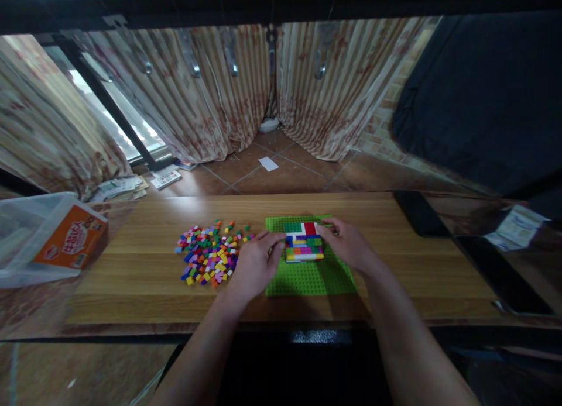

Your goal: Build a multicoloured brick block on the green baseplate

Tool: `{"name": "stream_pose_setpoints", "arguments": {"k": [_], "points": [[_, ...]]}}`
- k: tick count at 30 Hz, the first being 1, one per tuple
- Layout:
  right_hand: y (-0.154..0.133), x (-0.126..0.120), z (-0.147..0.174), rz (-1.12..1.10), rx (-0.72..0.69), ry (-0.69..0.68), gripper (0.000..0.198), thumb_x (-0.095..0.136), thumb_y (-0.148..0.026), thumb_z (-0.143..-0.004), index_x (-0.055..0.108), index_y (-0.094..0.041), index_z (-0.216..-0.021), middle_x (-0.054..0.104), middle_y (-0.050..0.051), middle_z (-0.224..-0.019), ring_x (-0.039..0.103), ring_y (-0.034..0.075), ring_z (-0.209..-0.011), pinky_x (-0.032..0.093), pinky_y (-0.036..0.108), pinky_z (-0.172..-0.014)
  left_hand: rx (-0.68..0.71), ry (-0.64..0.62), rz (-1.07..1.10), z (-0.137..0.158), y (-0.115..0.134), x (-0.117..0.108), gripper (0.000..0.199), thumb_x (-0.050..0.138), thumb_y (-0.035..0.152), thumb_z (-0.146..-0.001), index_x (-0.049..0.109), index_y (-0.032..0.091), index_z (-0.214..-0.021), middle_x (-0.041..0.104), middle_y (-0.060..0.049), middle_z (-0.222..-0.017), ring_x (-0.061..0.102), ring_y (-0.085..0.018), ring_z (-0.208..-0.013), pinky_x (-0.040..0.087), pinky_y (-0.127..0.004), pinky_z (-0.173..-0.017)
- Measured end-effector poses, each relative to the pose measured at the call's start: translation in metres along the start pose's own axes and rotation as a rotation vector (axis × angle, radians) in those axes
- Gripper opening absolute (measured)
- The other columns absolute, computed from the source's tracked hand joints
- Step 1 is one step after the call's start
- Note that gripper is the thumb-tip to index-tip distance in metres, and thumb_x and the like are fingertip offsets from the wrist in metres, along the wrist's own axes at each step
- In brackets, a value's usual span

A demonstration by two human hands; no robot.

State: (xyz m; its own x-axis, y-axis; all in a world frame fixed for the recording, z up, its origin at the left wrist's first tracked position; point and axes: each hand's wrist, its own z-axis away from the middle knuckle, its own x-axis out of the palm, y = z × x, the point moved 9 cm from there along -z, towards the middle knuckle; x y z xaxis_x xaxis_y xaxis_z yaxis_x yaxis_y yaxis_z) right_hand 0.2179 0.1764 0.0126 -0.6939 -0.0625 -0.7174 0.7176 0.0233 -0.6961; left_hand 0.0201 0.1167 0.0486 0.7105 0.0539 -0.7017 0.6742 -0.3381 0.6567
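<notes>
A small block model (304,243), built of multicoloured toy bricks, sits on a green studded baseplate (307,284). Its top shows green, white and red pieces, and striped rows of colour face me. My left hand (258,264) is at the model's left side, its fingers bent and the fingertips against the edge. On the other side, my right hand (349,242) has thumb and forefinger closed at the far right corner. Whether a loose brick is between any fingertips is too small to tell. Left of the baseplate lies a pile of loose toy bricks (211,255).
A clear plastic bin (33,219) with an orange label stands at the wooden table's (144,289) left end. Two dark flat objects, a nearer one (504,274) and a farther one (420,214), lie at the right. Papers (118,188) and curtains (211,102) are beyond the table.
</notes>
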Motion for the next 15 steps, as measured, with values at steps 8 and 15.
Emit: {"name": "stream_pose_setpoints", "arguments": {"k": [8, 15], "points": [[0.018, -0.01, -0.006, 0.026, 0.046, 0.07, 0.037, 0.053, -0.042, -0.086, 0.069, -0.014, -0.106, 0.073, 0.011, -0.087, 0.069, 0.022, -0.075, 0.051, 0.034, -0.07, -0.239, 0.004, -0.234, 0.011, -0.072, -0.066, 0.022, 0.05, 0.018, -0.084, 0.071, 0.018, -0.08, 0.068, -0.003, -0.073, 0.059, -0.014, -0.067, 0.042, -0.024, -0.064], [0.009, -0.009, -0.007, 0.101, -0.001, 0.081, 0.035, 0.055, -0.041, -0.083, 0.072, -0.016, -0.099, 0.074, 0.009, -0.082, 0.067, 0.021, -0.07, 0.05, 0.033, -0.067, -0.39, 0.011, -0.327, 0.027, -0.1, -0.091, 0.025, 0.051, 0.016, -0.079, 0.075, 0.019, -0.085, 0.068, -0.002, -0.069, 0.058, -0.014, -0.066, 0.041, -0.023, -0.063]]}}
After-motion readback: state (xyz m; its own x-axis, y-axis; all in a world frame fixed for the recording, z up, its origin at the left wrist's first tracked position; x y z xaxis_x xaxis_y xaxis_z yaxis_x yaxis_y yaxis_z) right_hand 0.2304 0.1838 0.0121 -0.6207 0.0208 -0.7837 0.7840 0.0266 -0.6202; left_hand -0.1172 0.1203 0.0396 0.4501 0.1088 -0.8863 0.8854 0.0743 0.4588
